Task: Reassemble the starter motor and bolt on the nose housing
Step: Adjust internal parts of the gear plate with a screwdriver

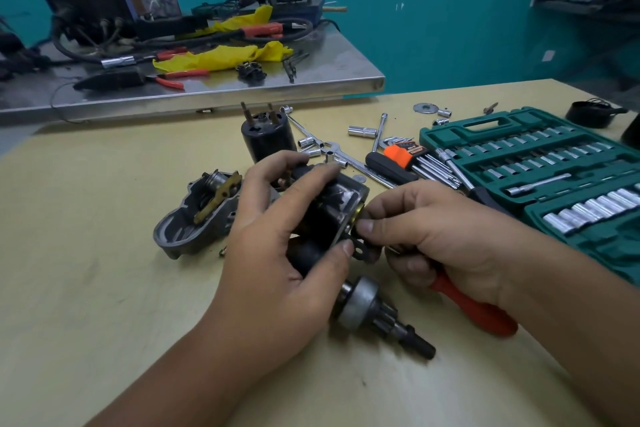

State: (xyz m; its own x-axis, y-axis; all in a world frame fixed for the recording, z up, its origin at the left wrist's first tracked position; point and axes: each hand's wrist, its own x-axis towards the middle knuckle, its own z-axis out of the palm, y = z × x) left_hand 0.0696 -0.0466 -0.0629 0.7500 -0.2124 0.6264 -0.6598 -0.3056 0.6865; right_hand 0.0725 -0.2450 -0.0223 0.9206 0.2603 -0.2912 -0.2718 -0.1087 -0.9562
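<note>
1. Our left hand (277, 239) is wrapped around the black starter motor body (329, 211), fingers over the top and thumb pressed on its near end, holding it just above the table (104, 288)
2. Our right hand (436, 232) comes in from the other side, thumb and forefinger pinched together on a small black tab with a hole (360, 248) right at the motor's flange, touching our left thumb tip
3. A red-handled screwdriver (474, 308) sits under the right palm; can't tell if the lower fingers actually grip it
4. The pinion drive gear (377, 312) lies on the table just below the left thumb, shaft pointing toward us and to the right
5. The grey nose housing (194, 215) rests open side up just past the left hand's knuckles, well clear of the right hand
6. A black motor can (268, 137) stands upright beyond the left fingertips
7. The green socket set case (540, 177) lies open beyond the right hand, with loose sockets (362, 131) and hex keys (426, 163) between it and the can
</note>
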